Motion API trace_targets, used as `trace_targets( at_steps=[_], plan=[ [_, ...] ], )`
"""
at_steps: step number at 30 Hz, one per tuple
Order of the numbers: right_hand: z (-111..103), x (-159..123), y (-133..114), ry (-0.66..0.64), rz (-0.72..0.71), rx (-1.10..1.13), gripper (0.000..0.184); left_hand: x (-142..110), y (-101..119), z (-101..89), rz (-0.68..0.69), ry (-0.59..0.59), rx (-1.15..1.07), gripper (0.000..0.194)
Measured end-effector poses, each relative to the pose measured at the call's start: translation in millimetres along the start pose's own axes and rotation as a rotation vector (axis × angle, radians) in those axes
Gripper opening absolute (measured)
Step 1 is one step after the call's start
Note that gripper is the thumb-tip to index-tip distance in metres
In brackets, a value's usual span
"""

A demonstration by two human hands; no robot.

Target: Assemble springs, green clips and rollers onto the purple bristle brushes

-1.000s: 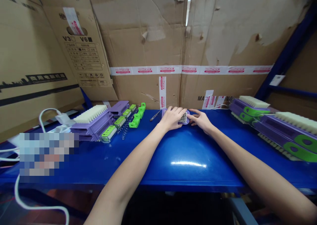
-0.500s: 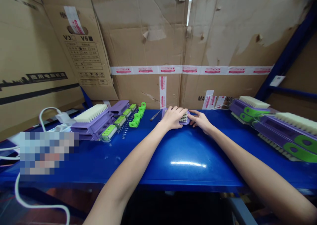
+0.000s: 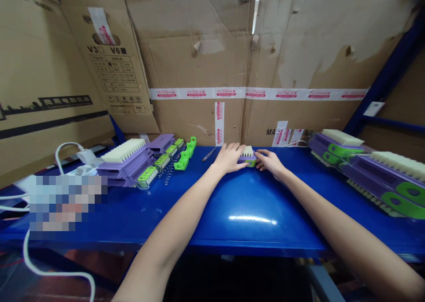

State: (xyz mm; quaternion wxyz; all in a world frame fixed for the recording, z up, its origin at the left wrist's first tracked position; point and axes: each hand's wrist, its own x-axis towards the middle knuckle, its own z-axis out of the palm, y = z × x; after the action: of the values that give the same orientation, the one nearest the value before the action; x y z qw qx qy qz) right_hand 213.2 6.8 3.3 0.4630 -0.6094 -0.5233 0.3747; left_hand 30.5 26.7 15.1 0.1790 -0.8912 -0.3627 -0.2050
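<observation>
A small purple brush (image 3: pixel 247 159) with cream bristles on top and a green end piece lies at the back middle of the blue table. Draped over its left part is my left hand (image 3: pixel 229 158), thumb along the near side and fingers over the far side, gripping it. My right hand (image 3: pixel 269 162) has curled fingers at the brush's right end, fingertips against it. Much of the brush's left half is hidden under my left hand. Just left of that hand lies a thin screwdriver (image 3: pixel 209 155).
At left stand purple brush bodies (image 3: pixel 128 167), green-topped blocks (image 3: pixel 148 175), coil springs (image 3: pixel 167 174) and green clips (image 3: pixel 186 155). White cables (image 3: pixel 59 273) hang beside a blurred patch. More purple brushes (image 3: pixel 375 171) sit at right. Cardboard (image 3: pixel 199 63) walls the back.
The brush has been turned in my hands: a dotted face showed before, and now cream bristles point up with the green end piece in sight. Both hands stay around it.
</observation>
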Motion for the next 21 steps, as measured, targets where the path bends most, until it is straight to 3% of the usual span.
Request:
trace_targets(
  at_steps=[6,11,14,21],
  plan=[
    [-0.3,-1.3,2.1,0.002,-0.085,-0.048,0.047,-2.4,0.1,5.6,-0.030,-0.027,0.048,0.061],
    [-1.8,-4.6,5.8,0.008,-0.401,-0.235,0.051,-2.3,2.0,9.7,-0.037,-0.002,0.066,0.061],
    [-1.1,-4.7,6.8,-0.028,-0.517,-0.389,0.051,-1.8,2.7,10.6,-0.042,0.007,0.073,0.059],
    [-2.8,-3.5,7.2,-0.076,-0.497,-0.418,0.054,-2.2,5.5,10.0,-0.050,0.016,0.082,0.059]
  ],
)
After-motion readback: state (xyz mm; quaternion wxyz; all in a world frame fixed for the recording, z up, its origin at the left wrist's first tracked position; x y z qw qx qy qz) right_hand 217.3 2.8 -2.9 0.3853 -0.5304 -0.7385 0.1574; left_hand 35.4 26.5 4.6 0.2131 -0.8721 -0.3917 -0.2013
